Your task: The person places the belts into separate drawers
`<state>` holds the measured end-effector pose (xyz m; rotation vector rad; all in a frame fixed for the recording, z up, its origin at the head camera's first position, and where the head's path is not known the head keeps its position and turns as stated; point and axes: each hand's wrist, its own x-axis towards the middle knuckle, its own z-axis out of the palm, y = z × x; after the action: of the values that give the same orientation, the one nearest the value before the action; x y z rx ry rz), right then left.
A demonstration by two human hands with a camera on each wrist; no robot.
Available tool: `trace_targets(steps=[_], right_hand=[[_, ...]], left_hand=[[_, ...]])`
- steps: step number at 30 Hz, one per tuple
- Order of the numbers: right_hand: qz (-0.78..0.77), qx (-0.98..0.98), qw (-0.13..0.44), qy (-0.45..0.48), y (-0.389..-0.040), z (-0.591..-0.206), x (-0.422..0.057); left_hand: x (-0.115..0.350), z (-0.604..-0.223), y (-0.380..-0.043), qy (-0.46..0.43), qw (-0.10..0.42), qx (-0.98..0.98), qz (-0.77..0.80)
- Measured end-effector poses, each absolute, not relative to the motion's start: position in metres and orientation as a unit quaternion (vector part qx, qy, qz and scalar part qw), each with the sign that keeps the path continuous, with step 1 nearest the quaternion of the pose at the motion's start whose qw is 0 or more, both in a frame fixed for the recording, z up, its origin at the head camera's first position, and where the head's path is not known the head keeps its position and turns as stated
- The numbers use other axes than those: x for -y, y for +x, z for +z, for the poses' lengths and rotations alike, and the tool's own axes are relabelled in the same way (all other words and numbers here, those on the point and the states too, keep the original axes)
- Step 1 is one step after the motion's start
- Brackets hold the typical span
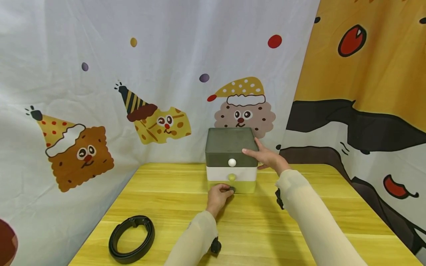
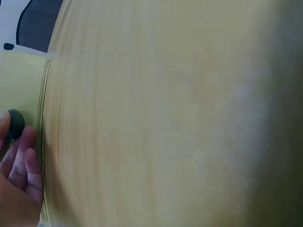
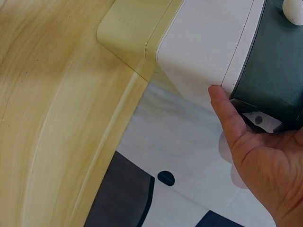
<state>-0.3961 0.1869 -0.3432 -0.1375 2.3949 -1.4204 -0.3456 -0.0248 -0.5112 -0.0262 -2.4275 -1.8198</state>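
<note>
Belt (image 1: 129,258), just one, black and coiled into a ring, lies on the single worktop (image 1: 173,203), left of the drawer box (image 1: 229,147) and nearer the viewer. That one box has three stacked tiers, yellow at its foot, white in its middle, dark green at its top, and three round knobs down its front: a white knob (image 1: 232,162) uppermost, a yellow knob (image 1: 232,177) in the middle, a dark knob (image 1: 232,190) lowest. One patterned curtain (image 1: 179,40) hangs behind the box.

The box stands between two hands: the left hand (image 1: 217,198) is at its lower front, the right hand (image 1: 270,159) at its upper right side. The left hand is nearly closed, thumb and fingers pinching the dark knob at the yellow tier. The right hand is spread wide against the box, thumb over the front edge of its dark green top, one straight finger touching the side of the white tier.
</note>
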Motion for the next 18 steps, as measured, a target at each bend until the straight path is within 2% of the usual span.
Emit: trace_targets(steps=[18], right_hand=[[-0.501,-0.846,0.177,-0.047,-0.394,-0.342,-0.187]], left_hand=[[0.024,-0.511,-0.334,-0.012,0.031,0.771,-0.636]])
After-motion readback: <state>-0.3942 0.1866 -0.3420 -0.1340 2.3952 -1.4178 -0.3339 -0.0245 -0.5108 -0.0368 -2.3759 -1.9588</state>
